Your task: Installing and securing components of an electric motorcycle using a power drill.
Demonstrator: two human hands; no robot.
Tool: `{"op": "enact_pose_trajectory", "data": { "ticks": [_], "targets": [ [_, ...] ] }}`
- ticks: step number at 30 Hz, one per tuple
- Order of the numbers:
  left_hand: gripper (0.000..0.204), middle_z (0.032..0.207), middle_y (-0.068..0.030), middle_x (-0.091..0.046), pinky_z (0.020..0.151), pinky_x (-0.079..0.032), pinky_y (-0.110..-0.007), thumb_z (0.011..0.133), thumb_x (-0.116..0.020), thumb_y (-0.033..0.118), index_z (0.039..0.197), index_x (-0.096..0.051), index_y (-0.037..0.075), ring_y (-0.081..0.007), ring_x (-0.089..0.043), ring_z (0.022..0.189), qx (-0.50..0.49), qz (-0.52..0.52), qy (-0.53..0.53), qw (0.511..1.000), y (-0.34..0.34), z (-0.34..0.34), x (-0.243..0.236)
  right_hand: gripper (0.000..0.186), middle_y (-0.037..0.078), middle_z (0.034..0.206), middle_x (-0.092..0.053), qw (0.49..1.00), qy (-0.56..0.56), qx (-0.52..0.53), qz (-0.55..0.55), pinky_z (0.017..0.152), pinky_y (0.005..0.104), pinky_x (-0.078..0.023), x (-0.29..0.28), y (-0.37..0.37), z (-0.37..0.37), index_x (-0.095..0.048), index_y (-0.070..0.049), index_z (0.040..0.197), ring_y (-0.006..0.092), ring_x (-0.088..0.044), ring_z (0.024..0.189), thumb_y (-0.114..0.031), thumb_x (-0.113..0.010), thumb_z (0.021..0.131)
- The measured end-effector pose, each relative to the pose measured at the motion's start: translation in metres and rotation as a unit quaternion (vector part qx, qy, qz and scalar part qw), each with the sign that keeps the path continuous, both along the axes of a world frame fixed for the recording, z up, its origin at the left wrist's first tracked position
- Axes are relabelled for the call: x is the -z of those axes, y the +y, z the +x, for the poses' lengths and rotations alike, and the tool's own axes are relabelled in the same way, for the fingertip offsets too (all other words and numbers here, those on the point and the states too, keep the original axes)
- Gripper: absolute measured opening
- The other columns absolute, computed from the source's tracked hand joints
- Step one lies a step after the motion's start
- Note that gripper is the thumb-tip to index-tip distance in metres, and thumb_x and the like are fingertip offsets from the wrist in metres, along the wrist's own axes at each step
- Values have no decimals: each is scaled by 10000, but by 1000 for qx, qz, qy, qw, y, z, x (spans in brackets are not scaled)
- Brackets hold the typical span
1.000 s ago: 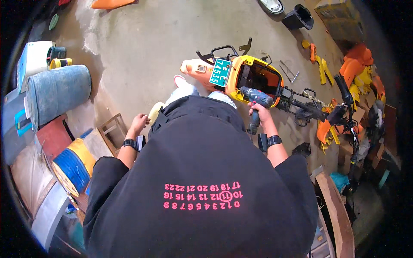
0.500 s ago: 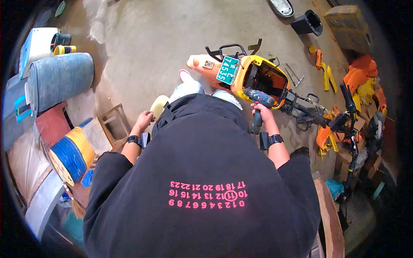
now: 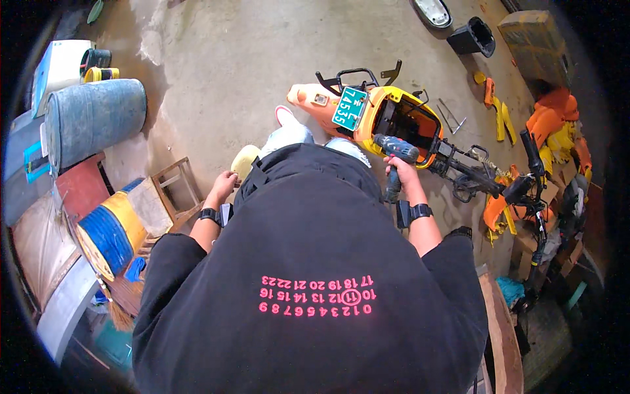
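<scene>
My right hand (image 3: 399,169) grips a dark cordless drill (image 3: 397,150) held over the near edge of an orange-yellow scooter body (image 3: 315,105), whose open compartment (image 3: 403,121) has a yellow rim. A green plate (image 3: 349,109) is on the body beside that opening. My left hand (image 3: 226,180) has curled fingers beside a pale yellow rounded object (image 3: 244,161), perhaps a seat; I cannot tell whether it touches it or holds anything. My jeans and shoe show between my hands and the scooter.
Blue barrels (image 3: 92,118), a striped drum (image 3: 111,236) and a wooden frame (image 3: 177,180) crowd the left. Handlebars (image 3: 531,151), loose orange panels (image 3: 548,115) and cardboard (image 3: 531,46) lie right. A black bin (image 3: 469,36) and a seat (image 3: 430,12) sit top right.
The view has shifted, so the scooter appears slightly higher and further right. My left hand has moved a little up and right. My right hand still grips the drill.
</scene>
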State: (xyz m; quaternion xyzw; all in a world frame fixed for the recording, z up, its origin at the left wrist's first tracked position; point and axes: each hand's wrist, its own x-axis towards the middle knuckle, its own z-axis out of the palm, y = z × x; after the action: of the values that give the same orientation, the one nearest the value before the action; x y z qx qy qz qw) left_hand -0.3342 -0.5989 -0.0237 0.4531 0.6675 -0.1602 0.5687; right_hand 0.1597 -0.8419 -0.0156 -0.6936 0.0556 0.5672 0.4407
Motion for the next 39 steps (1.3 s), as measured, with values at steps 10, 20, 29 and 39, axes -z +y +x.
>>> {"op": "enact_pose_trajectory", "data": {
  "ticks": [10, 20, 29, 39],
  "targets": [
    [339, 895, -112, -623, 669, -465, -301, 880, -466, 211, 1105, -524, -35, -174, -590, 777, 43, 36, -3, 998, 2, 19, -9, 607, 210, 961, -622, 843, -323, -417, -101, 775, 433, -483, -46, 47, -17, -441, -168, 1235, 387, -579, 925, -201, -670, 674],
    [344, 890, -89, -633, 592, -448, -270, 874, -467, 227, 1118, -519, -10, -149, -586, 719, 27, 22, -14, 999, 12, 14, 2, 557, 192, 975, -622, 879, -354, -320, 14, 792, 411, -482, -23, 36, -12, -479, -148, 1195, 358, -587, 931, -195, -659, 670],
    [295, 830, -47, -587, 608, -449, -280, 874, -492, 226, 1058, -575, 12, -135, -533, 731, -16, 23, -23, 999, 19, 19, -2, 504, 168, 972, -639, 826, -323, -425, -180, 795, 389, -488, -53, 62, -18, -535, -142, 1141, 336, -604, 925, -185, -666, 656],
    [299, 852, -53, -597, 645, -456, -272, 874, -492, 205, 1055, -574, -18, -136, -540, 750, 10, 41, -20, 999, 14, 26, 0, 513, 174, 1020, -619, 857, -296, -421, -33, 815, 402, -470, -36, 57, 9, -547, -160, 1153, 337, -582, 973, -264, -684, 670]
  ]
}}
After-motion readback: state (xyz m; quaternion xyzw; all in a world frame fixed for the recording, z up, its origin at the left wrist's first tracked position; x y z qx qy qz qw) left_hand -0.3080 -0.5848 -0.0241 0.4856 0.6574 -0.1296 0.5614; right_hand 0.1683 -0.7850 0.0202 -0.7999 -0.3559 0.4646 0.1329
